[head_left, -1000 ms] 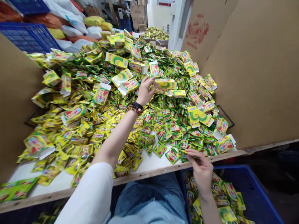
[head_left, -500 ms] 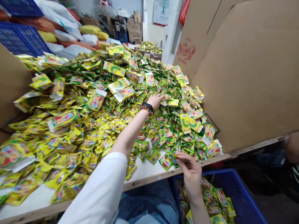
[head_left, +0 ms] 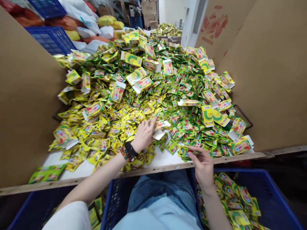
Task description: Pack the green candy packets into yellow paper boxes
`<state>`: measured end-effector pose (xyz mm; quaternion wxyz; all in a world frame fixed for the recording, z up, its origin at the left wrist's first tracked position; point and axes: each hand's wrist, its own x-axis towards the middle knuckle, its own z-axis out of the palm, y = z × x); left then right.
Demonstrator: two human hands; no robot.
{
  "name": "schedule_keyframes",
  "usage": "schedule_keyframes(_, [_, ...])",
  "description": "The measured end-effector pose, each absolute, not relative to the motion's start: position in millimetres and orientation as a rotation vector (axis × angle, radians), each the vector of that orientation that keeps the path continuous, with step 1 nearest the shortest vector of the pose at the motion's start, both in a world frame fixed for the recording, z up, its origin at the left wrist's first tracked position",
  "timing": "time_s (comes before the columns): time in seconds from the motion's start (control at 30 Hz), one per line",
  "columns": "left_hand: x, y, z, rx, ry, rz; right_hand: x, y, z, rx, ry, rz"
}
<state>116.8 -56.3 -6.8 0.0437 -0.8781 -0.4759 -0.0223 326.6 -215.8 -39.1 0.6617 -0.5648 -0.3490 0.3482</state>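
Observation:
My left hand [head_left: 144, 135], with a black band and beads at its wrist, is closed round the side of a small yellow-and-white carton [head_left: 161, 125]. The carton's white end flap [head_left: 158, 135] hangs out toward me. Close to the table's front edge, my right hand [head_left: 204, 167] pinches a small green sachet [head_left: 184, 152] between thumb and fingers; part of it is hidden by the fingertips. A broad heap of yellow sachets [head_left: 96, 156] and green sachets [head_left: 189, 127] spreads around both hands, with several open cartons [head_left: 142, 84] lying on top.
Cardboard walls [head_left: 268, 80] flank the table, the other wall [head_left: 26, 95] being on the left. Below the wooden front edge [head_left: 168, 167] stand a blue crate [head_left: 271, 191] of filled cartons and another blue crate [head_left: 31, 207]. Sacks [head_left: 82, 17] are piled behind.
My left hand has drawn back from the middle of the heap toward the front edge, bringing a carton along. My right hand stays near the edge with its sachet. The view has shifted.

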Motion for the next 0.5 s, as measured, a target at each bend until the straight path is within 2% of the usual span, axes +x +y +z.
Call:
schedule_keyframes(0.17, [101.8,-75.4,-13.3,-2.835,-1.348,0.019,310.2,-206.2,-25.7,-1.200,-0.870,0.807])
schedule_keyframes(0.37, [121.5,-64.3,-6.2,-2.788,-1.352,0.092,306.8,-210.0,-21.6,-1.196,-0.872,0.820])
schedule_keyframes(0.5, [126.5,-73.9,2.3,-2.845,-1.326,-0.249,309.8,-212.2,-18.9,-1.195,-0.750,0.823])
